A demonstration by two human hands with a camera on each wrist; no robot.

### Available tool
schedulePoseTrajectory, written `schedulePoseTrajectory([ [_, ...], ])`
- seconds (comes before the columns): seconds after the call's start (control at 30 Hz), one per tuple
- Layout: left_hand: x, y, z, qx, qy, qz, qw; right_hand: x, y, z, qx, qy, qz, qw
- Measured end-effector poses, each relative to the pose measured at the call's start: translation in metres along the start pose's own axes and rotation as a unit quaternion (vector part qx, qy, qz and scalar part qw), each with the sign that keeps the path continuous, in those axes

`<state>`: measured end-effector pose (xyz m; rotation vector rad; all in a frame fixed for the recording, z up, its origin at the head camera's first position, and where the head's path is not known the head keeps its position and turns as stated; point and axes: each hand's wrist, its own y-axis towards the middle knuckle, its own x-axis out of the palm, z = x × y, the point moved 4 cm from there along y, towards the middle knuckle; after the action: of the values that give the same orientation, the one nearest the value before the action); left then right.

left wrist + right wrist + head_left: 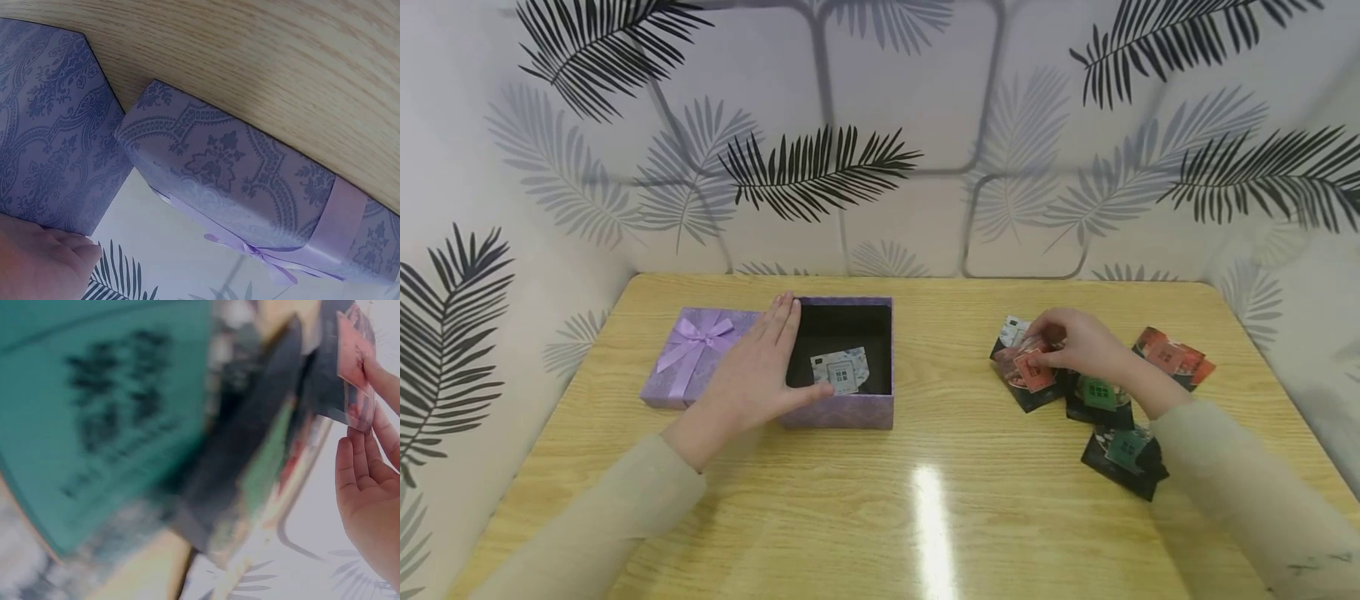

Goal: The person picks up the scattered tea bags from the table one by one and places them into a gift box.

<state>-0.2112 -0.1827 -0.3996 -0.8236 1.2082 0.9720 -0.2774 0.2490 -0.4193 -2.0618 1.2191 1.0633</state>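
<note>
A purple patterned gift box [838, 412] stands without its lid, its inside black. My left hand [752, 358] rests along its left wall, fingers straight over the rim and thumb across the front edge. Inside lies a flat white-and-blue packet [841, 371] with a grey label. To the right, my right hand [1078, 342] pinches a dark packet with a red label [1036, 371] between thumb and fingers. The right wrist view also has this red-labelled packet [355, 350] in the fingertips. A white-and-blue packet [1012, 331] shows just behind it.
The purple lid [688, 362] with its ribbon bow sits left of the box. Near my right forearm lie dark packets with green labels [1099, 393], a teal-labelled packet [1124, 454] and red-labelled ones [1168, 357]. The wooden table [820, 517] meets a leaf-patterned wall behind.
</note>
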Motion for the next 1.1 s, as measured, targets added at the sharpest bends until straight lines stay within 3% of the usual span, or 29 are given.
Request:
schedulePoseTrajectory([
  [0.3, 0.001, 0.000, 0.000, 0.001, 0.004, -0.004, 1.0000, -0.023, 0.006, -0.018, 0.041, 0.026, -0.012, 0.9988],
  [0.7, 0.001, 0.002, -0.001, 0.007, 0.016, -0.006, 0.9998, -0.048, 0.029, -0.064, 0.014, 0.031, 0.051, 0.9981],
  [1.1, -0.003, 0.002, 0.000, 0.014, 0.028, -0.007, 0.9995, -0.044, 0.068, -0.126, -0.016, 0.064, 0.091, 0.9937],
])
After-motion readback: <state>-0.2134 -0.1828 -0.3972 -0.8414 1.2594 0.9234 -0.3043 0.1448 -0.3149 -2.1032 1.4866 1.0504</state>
